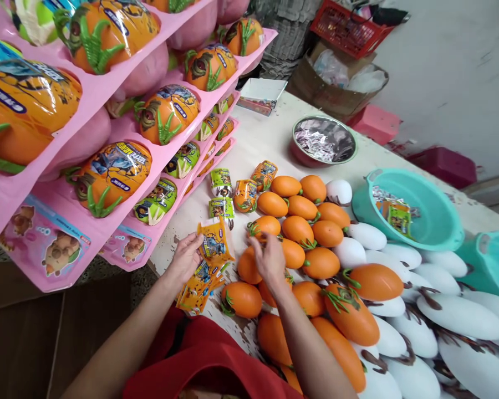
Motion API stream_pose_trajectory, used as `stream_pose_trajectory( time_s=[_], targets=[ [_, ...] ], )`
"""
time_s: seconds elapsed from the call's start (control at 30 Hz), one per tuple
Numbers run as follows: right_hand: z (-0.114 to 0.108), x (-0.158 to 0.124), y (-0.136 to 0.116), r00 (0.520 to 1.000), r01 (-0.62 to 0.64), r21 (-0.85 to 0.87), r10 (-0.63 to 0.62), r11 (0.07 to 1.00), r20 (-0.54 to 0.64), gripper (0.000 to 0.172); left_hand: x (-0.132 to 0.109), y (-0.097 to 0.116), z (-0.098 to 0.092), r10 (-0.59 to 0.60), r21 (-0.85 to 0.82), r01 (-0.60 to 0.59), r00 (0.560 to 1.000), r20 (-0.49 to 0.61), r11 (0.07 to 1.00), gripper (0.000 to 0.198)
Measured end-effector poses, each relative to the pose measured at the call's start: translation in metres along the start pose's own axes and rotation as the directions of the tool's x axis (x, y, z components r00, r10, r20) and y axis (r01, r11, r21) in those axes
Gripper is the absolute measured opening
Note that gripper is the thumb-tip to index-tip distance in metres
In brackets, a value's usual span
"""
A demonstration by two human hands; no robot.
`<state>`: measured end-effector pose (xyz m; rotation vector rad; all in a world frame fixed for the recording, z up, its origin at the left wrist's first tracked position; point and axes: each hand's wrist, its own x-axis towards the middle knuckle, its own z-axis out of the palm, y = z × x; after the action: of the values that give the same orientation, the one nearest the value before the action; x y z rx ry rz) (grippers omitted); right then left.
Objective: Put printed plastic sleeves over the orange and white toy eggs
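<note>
My left hand [186, 256] pinches an orange printed plastic sleeve [213, 241] by its left edge. Below that hand, more orange printed sleeves [196, 288] lie in a loose stack at the table edge. My right hand [271, 258] is among the orange toy eggs, its fingers curled at the near end of one orange toy egg [266, 224] with green claws; part of the grip is hidden. Another orange egg [242, 299] lies nearer me. Just beyond the hands stand wrapped orange eggs [245, 195] and green-and-white wrapped ones [221, 182].
Stacked pink trays [120, 233] of wrapped eggs rise at left. White eggs [457, 313] pile up at right. A turquoise basin [449, 221] holds printed sleeves; a metal bowl [345, 145] holds small packets. An open white box [270, 88] sits at the back.
</note>
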<state>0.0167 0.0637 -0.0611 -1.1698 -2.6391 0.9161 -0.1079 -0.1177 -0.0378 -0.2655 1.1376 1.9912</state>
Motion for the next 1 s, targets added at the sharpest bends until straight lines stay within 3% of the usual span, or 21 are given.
stream_pose_trajectory(
  time_s=[0.07, 0.17, 0.23, 0.3, 0.43, 0.5, 0.6, 0.7, 0.8, 0.87, 1.0],
  targets=[
    [-0.007, 0.023, 0.002, 0.983, -0.147, -0.265, 0.111, 0.953, -0.146, 0.072, 0.005, 0.002, -0.006, 0.021, 0.005, -0.021, 1.000, -0.016, 1.000, 0.026],
    [-0.004, 0.057, 0.000, 0.967, -0.256, -0.402, 0.232, 0.879, -0.107, 0.080, 0.009, -0.001, -0.018, 0.004, 0.059, -0.001, 0.999, -0.049, 0.998, 0.031],
    [0.006, 0.072, -0.003, 0.956, -0.287, -0.345, 0.292, 0.894, -0.038, 0.077, 0.009, -0.004, -0.026, -0.005, 0.108, 0.014, 0.997, -0.083, 0.994, 0.033],
    [0.017, 0.080, -0.006, 0.943, -0.318, -0.177, 0.330, 0.932, 0.048, 0.082, 0.009, -0.006, -0.031, -0.033, 0.133, 0.047, 0.993, -0.110, 0.990, 0.034],
    [0.023, 0.081, -0.005, 0.946, -0.320, 0.157, 0.305, 0.934, 0.112, 0.094, 0.007, 0.000, -0.035, -0.061, 0.136, 0.089, 0.978, -0.199, 0.987, 0.031],
    [0.013, 0.074, -0.001, 0.946, -0.319, 0.362, 0.270, 0.876, 0.178, 0.089, 0.003, 0.009, -0.031, -0.062, 0.172, 0.093, 0.982, -0.178, 0.981, 0.032],
    [-0.009, 0.049, 0.005, 0.916, -0.377, 0.642, 0.165, 0.667, 0.366, 0.062, -0.005, 0.024, -0.015, -0.098, 0.269, 0.099, 0.995, -0.019, 0.958, 0.036],
    [-0.027, 0.011, 0.010, 0.823, -0.523, 0.722, 0.047, 0.453, 0.567, 0.039, -0.013, 0.033, 0.011, -0.154, 0.315, 0.102, 0.977, 0.144, 0.944, 0.037],
    [-0.035, -0.025, 0.012, 0.715, -0.661, 0.720, -0.114, 0.210, 0.690, 0.031, -0.014, 0.031, 0.032, -0.234, 0.370, 0.141, 0.948, 0.218, 0.918, 0.037],
    [-0.037, -0.042, 0.012, 0.684, -0.685, 0.707, -0.178, 0.176, 0.707, 0.032, -0.012, 0.028, 0.039, -0.273, 0.398, 0.170, 0.936, 0.220, 0.902, 0.035],
    [-0.040, -0.060, 0.008, 0.586, -0.733, 0.648, -0.291, 0.209, 0.756, 0.044, -0.013, 0.022, 0.042, -0.367, 0.484, 0.213, 0.896, 0.250, 0.849, 0.029]
  ],
)
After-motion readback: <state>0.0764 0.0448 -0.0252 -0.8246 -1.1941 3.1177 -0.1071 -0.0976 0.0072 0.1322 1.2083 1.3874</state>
